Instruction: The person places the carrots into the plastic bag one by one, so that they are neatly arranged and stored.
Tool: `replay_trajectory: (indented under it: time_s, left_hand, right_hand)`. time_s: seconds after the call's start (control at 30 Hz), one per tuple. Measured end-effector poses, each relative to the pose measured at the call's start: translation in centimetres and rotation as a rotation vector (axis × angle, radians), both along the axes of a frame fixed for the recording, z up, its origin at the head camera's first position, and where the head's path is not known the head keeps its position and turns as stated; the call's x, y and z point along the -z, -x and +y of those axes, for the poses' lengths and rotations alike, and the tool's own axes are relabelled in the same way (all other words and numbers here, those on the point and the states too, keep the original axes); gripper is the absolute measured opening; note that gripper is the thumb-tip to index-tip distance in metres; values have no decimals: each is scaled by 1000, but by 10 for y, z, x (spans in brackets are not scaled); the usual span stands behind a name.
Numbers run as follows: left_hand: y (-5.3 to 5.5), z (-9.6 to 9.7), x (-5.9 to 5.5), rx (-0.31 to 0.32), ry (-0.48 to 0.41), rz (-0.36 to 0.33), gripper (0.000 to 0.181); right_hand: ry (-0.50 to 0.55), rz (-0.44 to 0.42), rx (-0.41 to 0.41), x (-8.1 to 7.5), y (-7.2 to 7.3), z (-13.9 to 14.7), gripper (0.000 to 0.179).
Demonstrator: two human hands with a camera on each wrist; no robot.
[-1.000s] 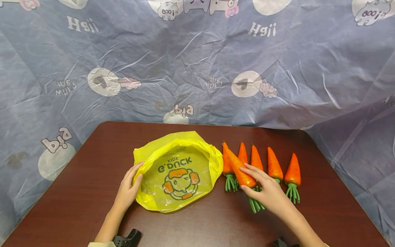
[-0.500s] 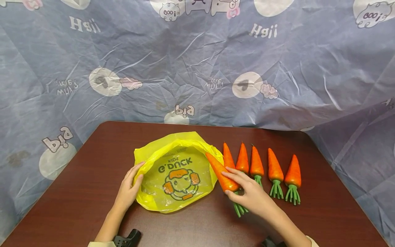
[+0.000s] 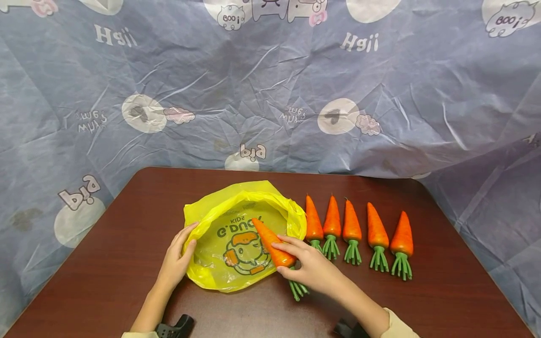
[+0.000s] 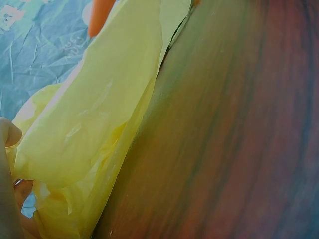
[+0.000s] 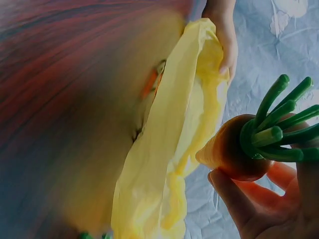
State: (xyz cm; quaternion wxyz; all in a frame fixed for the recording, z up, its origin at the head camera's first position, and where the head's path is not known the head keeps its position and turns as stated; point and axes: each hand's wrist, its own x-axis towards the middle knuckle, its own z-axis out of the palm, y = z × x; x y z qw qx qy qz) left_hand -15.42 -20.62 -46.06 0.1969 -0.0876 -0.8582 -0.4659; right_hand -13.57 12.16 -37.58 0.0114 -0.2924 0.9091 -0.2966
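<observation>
My right hand (image 3: 310, 263) grips a toy carrot (image 3: 275, 248) near its thick end. The carrot's tip points over the mouth of a yellow plastic bag (image 3: 203, 277), and its green stems stick out toward me. In the right wrist view the carrot (image 5: 244, 149) shows its stem end, with the thumb and fingers around it. At the bag's left side my left hand (image 3: 176, 256) holds the rim between thumb and fingers. The left wrist view shows the bag's yellow side (image 4: 94, 109) with fingertips at its edge. A printed duck shows on the bag.
Several more carrots (image 3: 352, 225) lie in a row to the right of the bag, tips pointing away from me. The dark wooden table (image 3: 114, 253) ends at a patterned blue-grey cloth (image 3: 270, 84) behind it.
My right hand has carried the carrot leftward from over the row of carrots to over the bag's opening. My left hand has stayed at the bag's rim.
</observation>
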Motion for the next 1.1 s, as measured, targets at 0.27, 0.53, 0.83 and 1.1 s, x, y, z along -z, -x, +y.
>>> replay_trajectory:
  time_s: [0.27, 0.53, 0.83, 1.1]
  left_hand:
    - [-1, 0, 1, -2, 3, 4, 38]
    - [0, -1, 1, -10, 23, 0, 39]
    - [-1, 0, 1, -3, 12, 1, 38]
    - [-1, 1, -1, -17, 24, 7, 38]
  right_hand:
    - [-38, -17, -52, 4, 8, -28, 46]
    - [-52, -69, -74, 8, 21, -61, 48]
    - [-78, -77, -66, 15, 34, -97, 50]
    - [-76, -75, -65, 22, 43, -125, 50]
